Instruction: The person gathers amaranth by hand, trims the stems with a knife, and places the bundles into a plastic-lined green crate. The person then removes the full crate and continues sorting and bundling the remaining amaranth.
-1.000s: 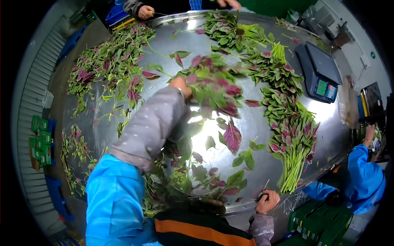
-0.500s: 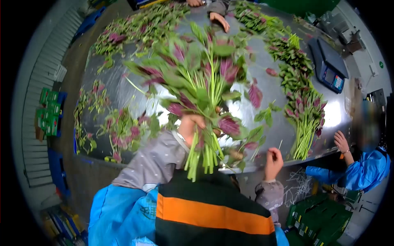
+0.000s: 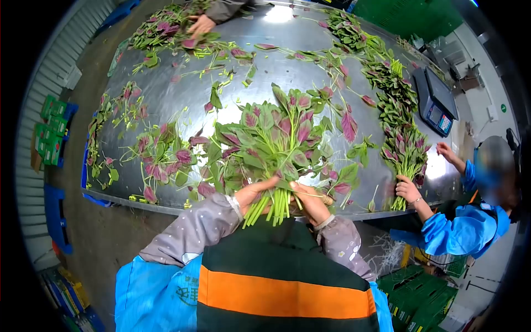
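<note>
Low in front of me, at the near table edge, is a bunch of red-and-green amaranth [image 3: 271, 133], leaves pointing away and pale cut stems toward my apron. My left hand [image 3: 254, 196] is closed round the left side of the stems, thumb on top. From the right, my right hand [image 3: 311, 203] is closed on the same stems, its thumb near the left thumb. A small tan object [image 3: 327, 200] shows beside the right fingers, partly hidden. Loose amaranth leaves [image 3: 166, 160] lie left of the bunch.
On the metal table [image 3: 182, 83], a row of amaranth bunches [image 3: 406, 146] lines the right side, beside a scale [image 3: 437, 105]. A co-worker's hand [image 3: 408, 189] grips the nearest bunch. Another person's hand [image 3: 202, 26] rests at a far-left pile. Green crates [image 3: 415, 296] stand lower right.
My right hand has come from the right onto the stems; the bunch has lowered. The far person's hand moved left to the pile, and the right-hand co-worker has taken hold of a bunch.
</note>
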{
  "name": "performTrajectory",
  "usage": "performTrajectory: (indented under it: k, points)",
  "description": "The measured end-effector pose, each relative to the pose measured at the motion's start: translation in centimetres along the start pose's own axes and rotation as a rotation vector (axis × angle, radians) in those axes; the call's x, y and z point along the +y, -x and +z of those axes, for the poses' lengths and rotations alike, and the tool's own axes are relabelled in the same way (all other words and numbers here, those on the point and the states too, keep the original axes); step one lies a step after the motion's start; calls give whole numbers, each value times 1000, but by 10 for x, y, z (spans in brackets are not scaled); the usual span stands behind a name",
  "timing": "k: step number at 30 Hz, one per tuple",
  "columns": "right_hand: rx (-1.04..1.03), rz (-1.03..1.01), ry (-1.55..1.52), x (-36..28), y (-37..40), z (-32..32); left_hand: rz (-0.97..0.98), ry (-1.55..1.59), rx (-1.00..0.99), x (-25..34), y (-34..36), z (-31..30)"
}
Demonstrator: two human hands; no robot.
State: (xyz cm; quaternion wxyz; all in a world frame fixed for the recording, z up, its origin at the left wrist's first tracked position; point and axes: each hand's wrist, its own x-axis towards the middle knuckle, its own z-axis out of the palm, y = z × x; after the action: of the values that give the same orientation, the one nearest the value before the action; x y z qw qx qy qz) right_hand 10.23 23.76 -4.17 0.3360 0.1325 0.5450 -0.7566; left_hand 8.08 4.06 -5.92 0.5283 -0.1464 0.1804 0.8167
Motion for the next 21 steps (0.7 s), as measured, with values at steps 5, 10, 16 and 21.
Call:
performTrajectory:
  k: [5, 10, 16, 21]
  points:
    - [215, -540, 461, -32, 37, 41, 548, -837, 203, -3, 11, 53]
    - [359, -543, 582, -13, 25, 30, 278, -407, 196, 10, -10, 41]
    - [338, -668, 1236, 2, 24, 24, 57, -612, 464, 3, -34, 15]
    - [206, -218, 405, -19, 32, -29, -60, -259, 198, -1, -32, 15]
